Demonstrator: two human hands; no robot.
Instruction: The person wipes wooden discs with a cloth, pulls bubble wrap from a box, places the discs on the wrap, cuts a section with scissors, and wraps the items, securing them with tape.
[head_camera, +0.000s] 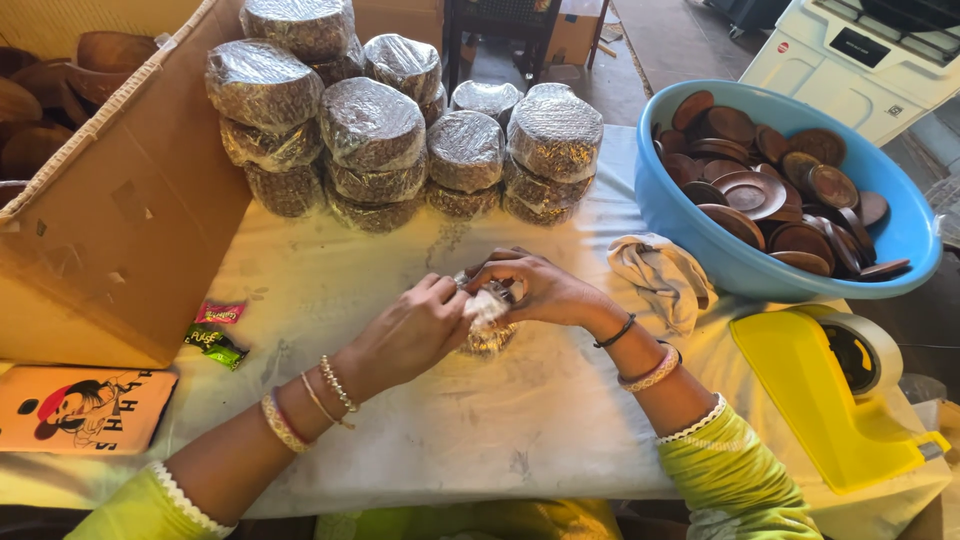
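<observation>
Near the middle of the white-covered table (480, 430), between both hands: a small round bundle (489, 333) of stacked brown wooden discs, half swathed in clear cling film. Left hand (410, 335) curled over the bundle's left side, fingers pressed together and bent, thumb and fingertips pinching a tuft of bunched film at the top. Right hand (540, 290) arched over from the far side, fingers crooked and close, tips gripping the same film and the bundle's upper edge; exact contact under the film hard to make out. Probably light to moderate in weight, stiff at the core, since wood does not give, yet loose as a stack until wrapped tight, so apt to slide apart if squeezed only at the top. Film itself soft, clingy, slick on the outside, easy to tear if yanked. Best held around the rim, thumb against opposing fingers across the stack's sides, with the film's loose end pinched separately. Not fragile, by the look of it. Behind, a pile of finished wrapped bundles (400, 130) stacked two and three high. To the right, a blue tub (690, 230) full of bare wooden discs (780, 200), a crumpled cloth (665, 280) just beside it, and a yellow tape dispenser (830, 390) near the table edge. To the left, a cardboard box (130, 220) and two small sweet wrappers (217, 332).
</observation>
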